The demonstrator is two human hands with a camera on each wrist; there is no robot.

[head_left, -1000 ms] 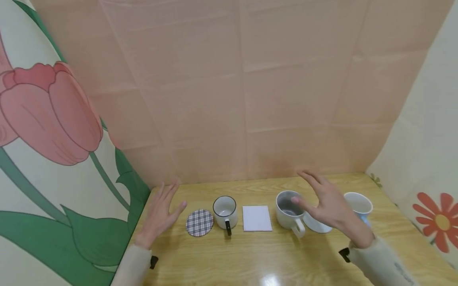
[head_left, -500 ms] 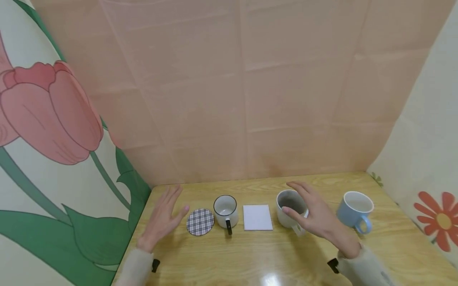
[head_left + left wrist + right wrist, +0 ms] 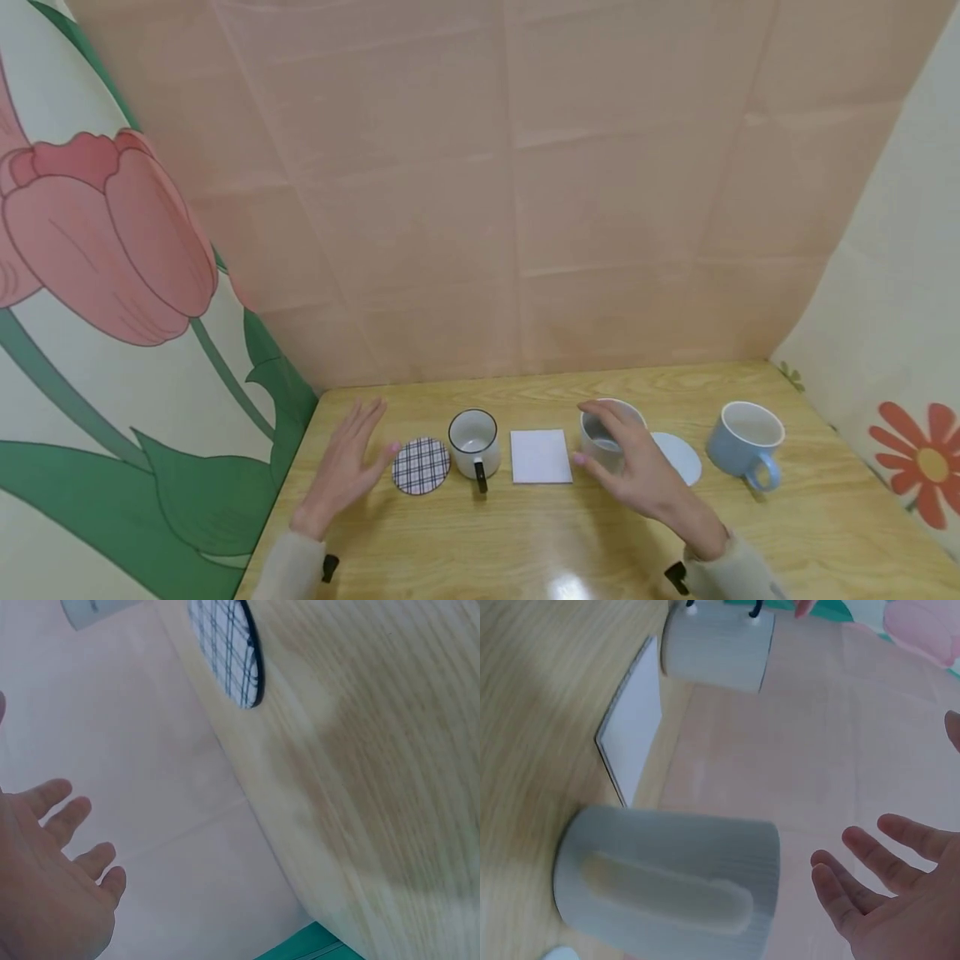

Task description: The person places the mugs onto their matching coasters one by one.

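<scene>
Nearby — square coaster between black-rimmed mug and half-hidden larger mug.

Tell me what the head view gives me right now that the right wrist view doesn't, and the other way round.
Head only: the plaid round coaster and the blue mug.

Right wrist only: the handle of the large white mug, which the right hand hides from the head camera.

Both: the right hand, the large white mug, the white square pad, the black-handled mug, the wooden table and the pink backdrop.
</scene>
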